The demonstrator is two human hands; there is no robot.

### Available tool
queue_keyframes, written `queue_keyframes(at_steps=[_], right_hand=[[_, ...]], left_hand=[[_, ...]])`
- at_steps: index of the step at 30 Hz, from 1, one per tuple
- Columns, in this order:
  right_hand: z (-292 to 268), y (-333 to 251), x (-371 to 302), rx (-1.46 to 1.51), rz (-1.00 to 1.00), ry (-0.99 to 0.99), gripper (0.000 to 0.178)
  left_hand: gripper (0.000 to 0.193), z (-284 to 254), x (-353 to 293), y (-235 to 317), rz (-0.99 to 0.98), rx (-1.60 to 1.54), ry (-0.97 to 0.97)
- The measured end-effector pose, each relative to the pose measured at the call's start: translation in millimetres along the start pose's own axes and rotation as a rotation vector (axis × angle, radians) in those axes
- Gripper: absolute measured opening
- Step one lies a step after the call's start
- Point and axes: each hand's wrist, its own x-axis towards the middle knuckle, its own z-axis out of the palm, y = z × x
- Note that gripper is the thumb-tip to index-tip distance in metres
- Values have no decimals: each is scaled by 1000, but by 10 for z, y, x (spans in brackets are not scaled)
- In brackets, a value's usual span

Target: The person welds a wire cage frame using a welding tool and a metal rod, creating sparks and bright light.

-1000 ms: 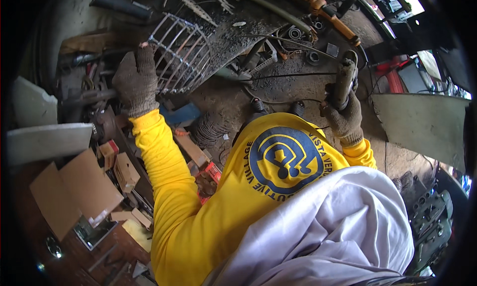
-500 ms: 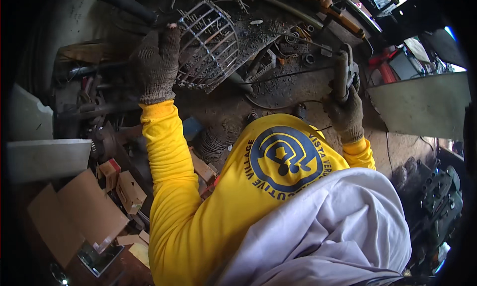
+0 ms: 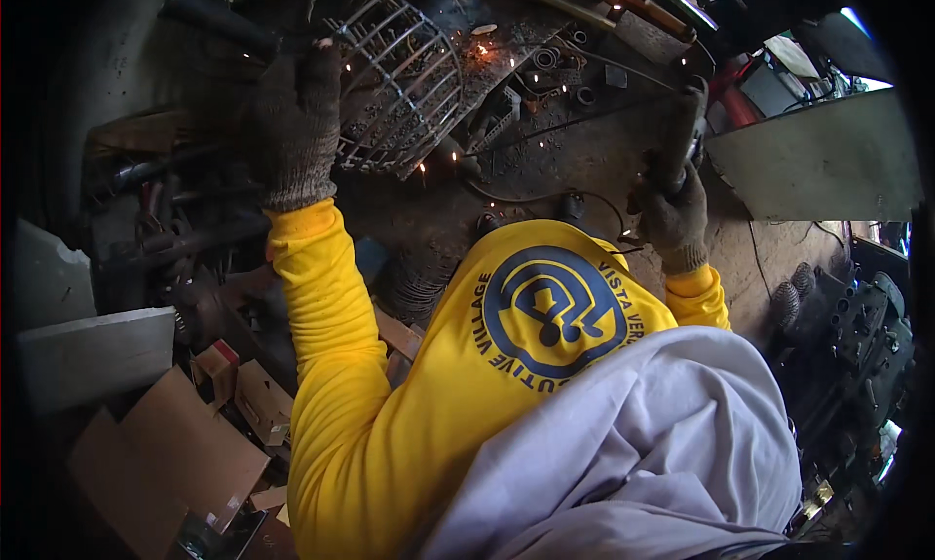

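Sparks point(image 3: 482, 50) newly flying near metal rack point(image 3: 390, 77), left fingers point(image 3: 317, 78) beside it, grip unclear, right fingers point(image 3: 693, 192) clasping tool point(image 3: 679, 143)

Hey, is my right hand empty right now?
No, the gloved right hand has its fingers wrapped around a welding electrode holder.

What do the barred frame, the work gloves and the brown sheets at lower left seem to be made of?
Barred frame: probably steel, bare and greyish, with metallic glints along its rods.
Work gloves: knitted fabric, perhaps cotton, matt and dark brownish; the cuffs show ribbing.
Brown sheets: likely cardboard, plain and matt, with flat faces and straight edges.
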Motion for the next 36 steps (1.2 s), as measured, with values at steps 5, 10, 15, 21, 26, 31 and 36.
queue_keyframes(at_steps=[5, 10, 15, 21, 26, 31, 36], right_hand=[[-94, 47, 140, 112, 6, -82, 26], [-241, 32, 255, -77, 15, -142, 31], [-329, 330, 296, -149, -310, -64, 29], [-502, 544, 139, 297, -164, -122, 37], [-524, 583, 76, 362, -197, -179, 40], [-435, 497, 78, 703, -86, -293, 41], [-470, 550, 67, 660, -73, -326, 50]], left_hand=[[30, -10, 18, -65, 424, 358, 104], [26, 0, 5, 21, 632, 834, 110], [31, 127, 54, 5, 392, 380, 159], [33, 101, 98, 170, 56, 204, 14], [37, 99, 71, 143, -30, 87, 0], [42, 71, 24, 116, -25, 144, 13], [35, 12, -41, 39, 66, 171, 116]])
